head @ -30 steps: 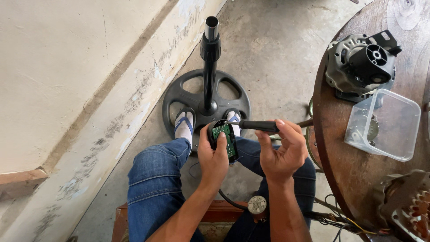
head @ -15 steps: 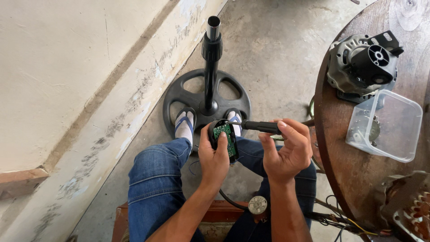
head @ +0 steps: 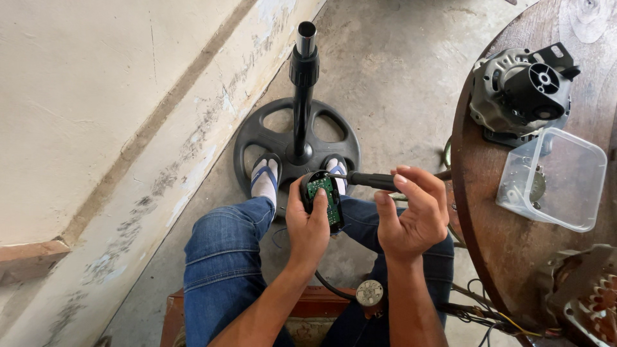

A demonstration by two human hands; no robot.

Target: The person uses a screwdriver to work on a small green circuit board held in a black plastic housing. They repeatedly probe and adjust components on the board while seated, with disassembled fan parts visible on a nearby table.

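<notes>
Leftmost stands the fan stand [head: 302, 128], its round base flat on the floor under the person's feet, its pole upright.

Just right of it, above the knees, the left hand [head: 308, 225] is closed around a small black housing [head: 321, 196] that carries a green board [head: 323, 196], face up toward the camera. Fingers wrap the back and sides; the thumb lies along the near edge. The board looks light, stiff and thin, and likely fragile: its soldered face should bear no pressure, so the housing's rim and back seem the right places to hold, as this hand does. The plastic shell looks smooth and could slip in a loose grip.

Next comes the right hand [head: 411, 215], curled on the dark handle of a tool [head: 369, 180] held like a pen. The tool's thin tip reaches left to the upper edge of the board; whether it touches I cannot tell. The hands are near each other but apart, joined only through tool and board.

Farthest right, on the round wooden surface [head: 488, 212], sit a motor [head: 524, 93] and, just below it, a clear tub [head: 553, 180], both well apart from the hands.
</notes>
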